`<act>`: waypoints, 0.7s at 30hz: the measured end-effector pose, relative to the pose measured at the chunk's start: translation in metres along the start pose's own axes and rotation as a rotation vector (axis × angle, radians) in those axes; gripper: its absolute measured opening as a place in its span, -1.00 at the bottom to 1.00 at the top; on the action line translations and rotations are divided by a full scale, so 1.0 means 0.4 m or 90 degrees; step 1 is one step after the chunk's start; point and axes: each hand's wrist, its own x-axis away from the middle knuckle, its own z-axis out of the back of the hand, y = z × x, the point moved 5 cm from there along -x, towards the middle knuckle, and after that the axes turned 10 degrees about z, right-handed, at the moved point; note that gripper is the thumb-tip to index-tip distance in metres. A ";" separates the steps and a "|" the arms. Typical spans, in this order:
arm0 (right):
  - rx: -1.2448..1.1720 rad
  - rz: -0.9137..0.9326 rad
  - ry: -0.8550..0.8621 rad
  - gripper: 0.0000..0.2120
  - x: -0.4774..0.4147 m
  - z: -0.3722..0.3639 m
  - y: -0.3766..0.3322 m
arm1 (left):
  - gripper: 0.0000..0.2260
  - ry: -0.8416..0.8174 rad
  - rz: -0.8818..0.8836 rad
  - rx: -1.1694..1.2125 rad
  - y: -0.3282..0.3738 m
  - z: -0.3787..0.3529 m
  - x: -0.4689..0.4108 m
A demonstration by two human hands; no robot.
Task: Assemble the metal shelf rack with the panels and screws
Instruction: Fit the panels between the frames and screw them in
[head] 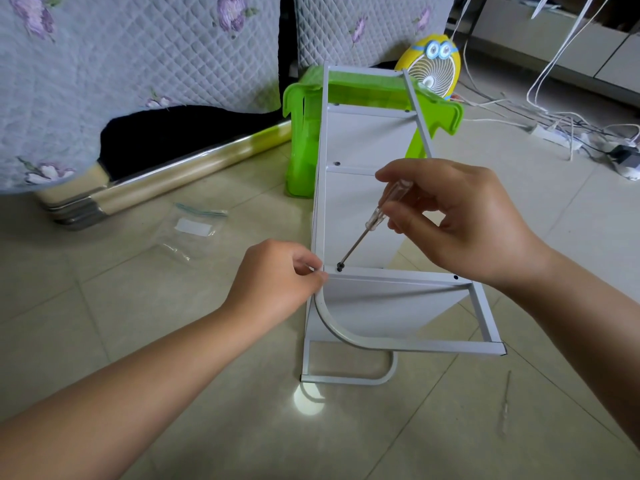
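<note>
Two bare hands at work over a white painted metal shelf rack (433, 348), lying on its side on a glossy beige tile floor (173, 341), far end by a bright green plastic stool (301, 140). For the left hand (277, 271): forearm in from lower left, knuckles up, fingers curled, thumb and fingertips pinching the rack's nearer side tube at its junction with the nearest panel. For the right hand (460, 220): forearm in from the right, wrist raised above the rack, fingers curled round the clear plastic handle of a slim screwdriver (375, 220), gripped near the top between thumb and fingertips. Thin steel shaft slanting down and left, tip seated on a small black screw (340, 266) at the left end of that panel's folded edge. Rack frame of square-section tube, smooth matte white, rounded bends at the near end. Three flat white sheet-metal panels (353, 220) between the two side frames, each with a folded lip. Three black screw heads plainly visible in all; a possible fourth further back, too small to confirm. One clear zip bag (188, 233) with a white label, flat on the floor left of the rack. One yellow cartoon-faced fan (429, 67) beyond the stool. Quilted grey floral cover (138, 64) at upper left, tangle of white cables (554, 116) at upper right. One thin blurred tool (506, 400) on the floor at lower right, type unclear.
</note>
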 end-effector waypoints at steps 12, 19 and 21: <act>0.058 0.086 -0.079 -0.71 -0.006 -0.011 -0.035 | -0.94 0.007 -0.001 -0.010 0.001 -0.002 0.000; 0.047 0.054 -0.017 -0.73 0.000 0.006 -0.026 | -0.94 0.007 0.000 -0.011 0.002 0.000 0.002; 0.055 0.054 -0.023 -0.73 -0.001 0.005 -0.024 | -0.94 0.007 -0.002 -0.012 0.002 0.000 0.002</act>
